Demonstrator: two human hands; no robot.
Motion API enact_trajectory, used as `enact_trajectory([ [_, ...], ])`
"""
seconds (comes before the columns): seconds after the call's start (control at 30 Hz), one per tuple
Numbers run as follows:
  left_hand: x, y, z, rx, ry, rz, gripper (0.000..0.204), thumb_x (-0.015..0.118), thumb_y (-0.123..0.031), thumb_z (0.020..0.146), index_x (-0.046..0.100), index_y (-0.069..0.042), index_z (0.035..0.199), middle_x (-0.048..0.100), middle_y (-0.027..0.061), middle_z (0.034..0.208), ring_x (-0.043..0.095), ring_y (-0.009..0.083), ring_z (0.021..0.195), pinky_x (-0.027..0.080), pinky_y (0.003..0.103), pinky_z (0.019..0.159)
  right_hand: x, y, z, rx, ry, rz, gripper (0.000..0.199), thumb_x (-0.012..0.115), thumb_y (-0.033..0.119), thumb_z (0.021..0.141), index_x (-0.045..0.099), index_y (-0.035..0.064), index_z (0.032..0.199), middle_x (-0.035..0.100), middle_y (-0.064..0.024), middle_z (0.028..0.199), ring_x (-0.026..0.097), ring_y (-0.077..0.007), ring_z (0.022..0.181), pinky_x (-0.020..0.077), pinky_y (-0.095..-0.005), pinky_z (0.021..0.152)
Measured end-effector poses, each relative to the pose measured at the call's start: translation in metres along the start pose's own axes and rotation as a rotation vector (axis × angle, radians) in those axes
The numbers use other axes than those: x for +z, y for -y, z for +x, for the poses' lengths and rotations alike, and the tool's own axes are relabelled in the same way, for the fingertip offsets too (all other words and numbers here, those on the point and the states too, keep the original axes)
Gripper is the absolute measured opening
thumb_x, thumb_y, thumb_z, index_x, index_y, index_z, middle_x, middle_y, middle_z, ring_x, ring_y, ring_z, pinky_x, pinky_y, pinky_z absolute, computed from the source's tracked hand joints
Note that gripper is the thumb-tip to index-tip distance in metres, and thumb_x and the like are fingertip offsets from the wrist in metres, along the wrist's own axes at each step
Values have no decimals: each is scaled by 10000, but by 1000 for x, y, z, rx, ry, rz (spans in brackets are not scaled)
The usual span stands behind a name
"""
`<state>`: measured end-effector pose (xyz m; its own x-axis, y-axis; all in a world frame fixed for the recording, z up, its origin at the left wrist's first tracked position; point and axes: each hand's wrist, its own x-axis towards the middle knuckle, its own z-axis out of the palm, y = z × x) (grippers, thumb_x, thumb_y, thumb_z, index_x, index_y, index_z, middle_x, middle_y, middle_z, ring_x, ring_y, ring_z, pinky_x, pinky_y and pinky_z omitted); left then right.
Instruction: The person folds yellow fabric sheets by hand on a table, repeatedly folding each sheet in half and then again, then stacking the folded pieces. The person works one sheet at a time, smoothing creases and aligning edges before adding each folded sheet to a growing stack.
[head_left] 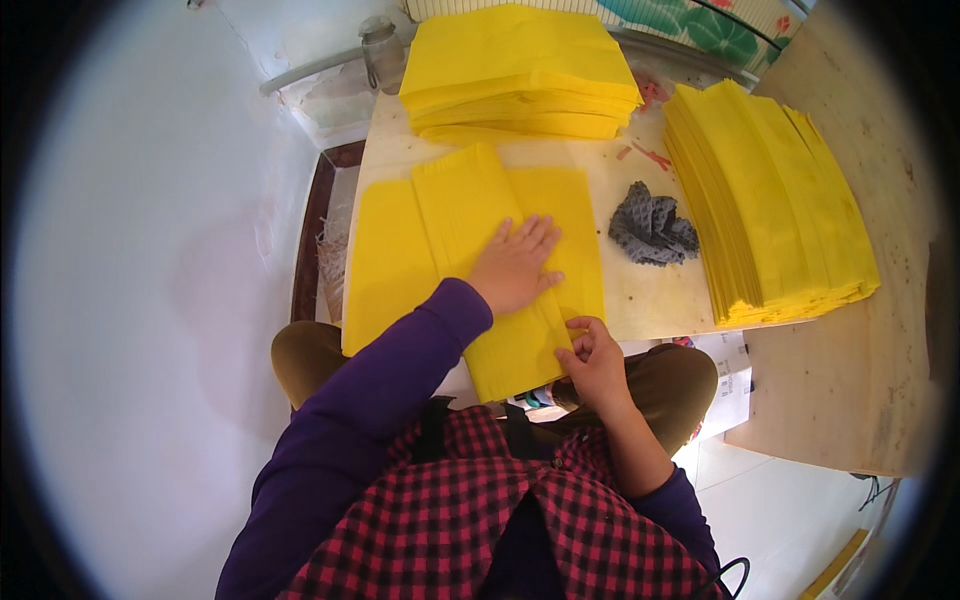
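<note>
A long folded bundle of yellow, cloth-like sheets (452, 205) lies slantwise over a wider flat yellow sheet (385, 250) at the near side of the table. My left hand (515, 268) rests flat on the bundle's right part, fingers spread and palm down. At the bundle's lower right edge, my right hand (599, 372) has its fingers curled, with thumb and forefinger at the edge of the yellow material. The bundle's near end hangs past the table edge over my lap.
A thick stack of yellow sheets (520, 60) stands at the back, and another stack (770, 205) at the right. Between them and the bundle lies a crumpled dark grey cloth (652, 225). A clear bottle (382, 52) stands at the back left. A white wall (150, 250) rises on the left.
</note>
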<state>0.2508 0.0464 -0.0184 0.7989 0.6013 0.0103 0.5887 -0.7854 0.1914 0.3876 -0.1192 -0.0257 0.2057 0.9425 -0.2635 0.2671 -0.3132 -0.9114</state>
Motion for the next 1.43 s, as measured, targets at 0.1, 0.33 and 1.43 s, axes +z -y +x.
enact_trajectory([
  [0.1,-4,21,14,-91,-13,22,676,368,-472,975,268,-23,1470,223,147,1553,185,269,1445,135,466,1161,1,0,-1,-12,-10,-30,382,644,-32,831,467,-8,1169,576,-43,715,577,-89,601,482,-229,497],
  [0.33,-15,70,50,-280,-19,7,694,339,-484,980,245,0,1468,228,161,1547,189,274,1444,149,465,1160,1,7,-4,-18,-46,1,396,673,4,800,496,-3,1155,600,-64,688,586,-133,599,472,-271,567],
  [1.43,3,-48,-175,-655,-38,-2201,294,510,-265,980,550,-47,1172,600,104,1098,580,248,1060,463,395,935,-44,31,-8,91,115,386,403,606,56,885,452,-7,1251,638,-96,879,617,-123,654,537,-237,551],
])
